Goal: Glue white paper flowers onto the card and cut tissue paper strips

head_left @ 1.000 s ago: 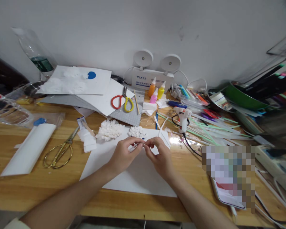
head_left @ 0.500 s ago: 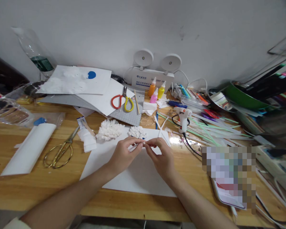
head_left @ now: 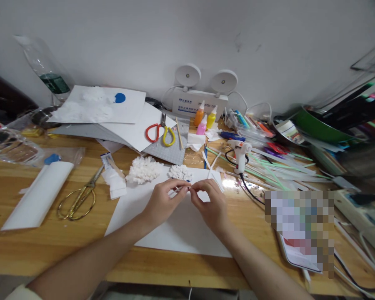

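Note:
Over a white sheet of paper (head_left: 181, 237), my left hand (head_left: 165, 201) and my right hand (head_left: 211, 202) meet fingertip to fingertip. A thin white strip (head_left: 174, 193), apparently paper, is pinched in my left fingers. At its right end my right thumb and forefinger close on a tiny whitish part; the fingertips hide most of it. Just beyond the hands lies a small cluster of white curled bits (head_left: 180, 172), with a trace of blue at its lower edge. To its left rests a larger ruffled white cluster (head_left: 144, 169).
Gold-handled scissors (head_left: 78, 201) and a curled white sheet (head_left: 39, 196) lie left. Red-and-yellow-handled scissors (head_left: 161, 132) rest on a grey mat behind. A glue gun (head_left: 240, 156) with its cord, plastic strips (head_left: 278, 168) and a phone (head_left: 300, 250) are at right.
Both hands stay in nearly the same place, with only slight finger movement at the pinched strip. The objects around them have not moved.

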Available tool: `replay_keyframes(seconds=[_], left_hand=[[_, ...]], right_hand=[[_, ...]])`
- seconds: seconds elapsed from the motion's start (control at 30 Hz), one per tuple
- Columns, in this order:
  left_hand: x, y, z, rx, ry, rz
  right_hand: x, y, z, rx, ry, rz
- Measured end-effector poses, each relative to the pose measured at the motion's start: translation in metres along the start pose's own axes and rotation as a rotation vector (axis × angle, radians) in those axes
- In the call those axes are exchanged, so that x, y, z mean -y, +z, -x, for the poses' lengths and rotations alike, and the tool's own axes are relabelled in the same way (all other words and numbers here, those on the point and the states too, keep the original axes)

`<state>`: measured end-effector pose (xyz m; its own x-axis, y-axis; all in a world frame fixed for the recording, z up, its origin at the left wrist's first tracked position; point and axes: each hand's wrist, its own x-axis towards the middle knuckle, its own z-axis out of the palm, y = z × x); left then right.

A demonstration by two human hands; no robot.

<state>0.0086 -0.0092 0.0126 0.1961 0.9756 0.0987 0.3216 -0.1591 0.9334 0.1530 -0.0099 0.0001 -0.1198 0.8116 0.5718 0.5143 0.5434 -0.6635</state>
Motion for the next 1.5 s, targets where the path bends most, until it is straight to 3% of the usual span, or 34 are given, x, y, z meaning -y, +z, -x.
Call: replay_keyframes(seconds=[0.33, 0.73, 1.07, 1.2, 1.37, 1.5], left_hand=[[-0.0034, -0.0023, -0.0011, 0.008, 0.012, -0.005], [-0.0008, -0.0019, -0.0005, -0.005, 0.048, -0.011], [0.0011, 0.0007, 0.0012, -0.007, 0.039, 0.031], [0.0015, 0.0009, 0.0015, -0.014, 0.031, 0.026], [-0.0003, 0.001, 0.0019, -0.015, 0.018, 0.031], [-0.0024, 0.0002, 0.0008, 0.005, 0.016, 0.038]], right_hand=[[0.0001, -0.002, 0.0014, 0.16, 0.153, -0.192], [-0.002, -0.0025, 0.0019, 0.162, 0.193, -0.199], [0.0018, -0.0015, 0.0031, 0.066, 0.257, -0.17], [0.0029, -0.0012, 0.0033, 0.037, 0.22, -0.14], [0.0033, -0.0005, 0.0033, -0.061, 0.051, -0.046], [0.0041, -0.0014, 0.0022, -0.016, 0.064, -0.038]])
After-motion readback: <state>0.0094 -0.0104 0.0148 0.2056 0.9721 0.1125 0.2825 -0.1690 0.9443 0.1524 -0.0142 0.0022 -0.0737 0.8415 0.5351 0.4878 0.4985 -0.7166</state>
